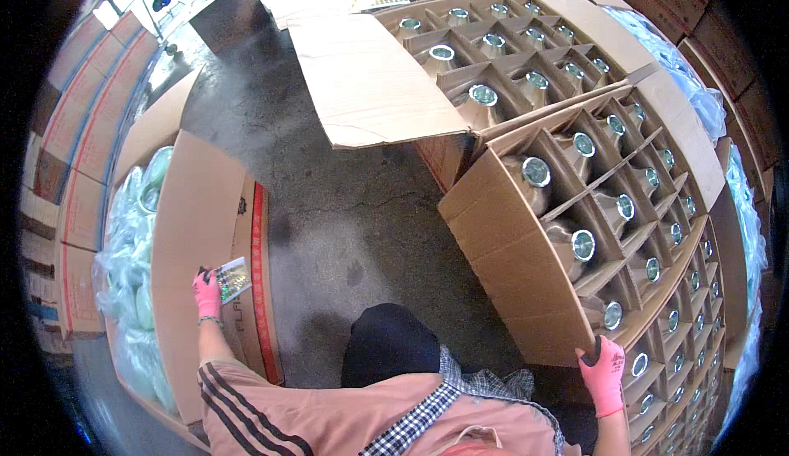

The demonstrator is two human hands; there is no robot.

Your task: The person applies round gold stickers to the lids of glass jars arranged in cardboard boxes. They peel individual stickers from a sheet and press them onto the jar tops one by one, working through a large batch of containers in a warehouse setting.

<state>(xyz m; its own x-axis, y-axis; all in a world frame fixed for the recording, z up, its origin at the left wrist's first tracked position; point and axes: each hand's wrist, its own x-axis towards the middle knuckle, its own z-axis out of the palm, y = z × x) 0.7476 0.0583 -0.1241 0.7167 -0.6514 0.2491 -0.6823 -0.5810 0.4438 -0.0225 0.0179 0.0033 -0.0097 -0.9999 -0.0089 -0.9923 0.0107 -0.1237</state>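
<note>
My left hand [207, 292], in a pink glove, holds a small shiny card-like sheet [233, 278] over the open flap of a cardboard box [193, 234] at my left. My right hand [604, 374], also pink-gloved, grips the near edge of a large open carton [509, 251] on my right. That carton has cardboard dividers, and each cell holds a silvery bottle with a greenish round top [536, 172]. Several similar cartons of bottles stretch away behind it.
The left box holds pale green items wrapped in clear plastic [136, 234]. Stacked cartons line the left side [78, 127] and the far right [723, 45]. A grey concrete floor [345, 209] lies between the boxes. A loose cardboard flap [362, 78] overhangs the floor.
</note>
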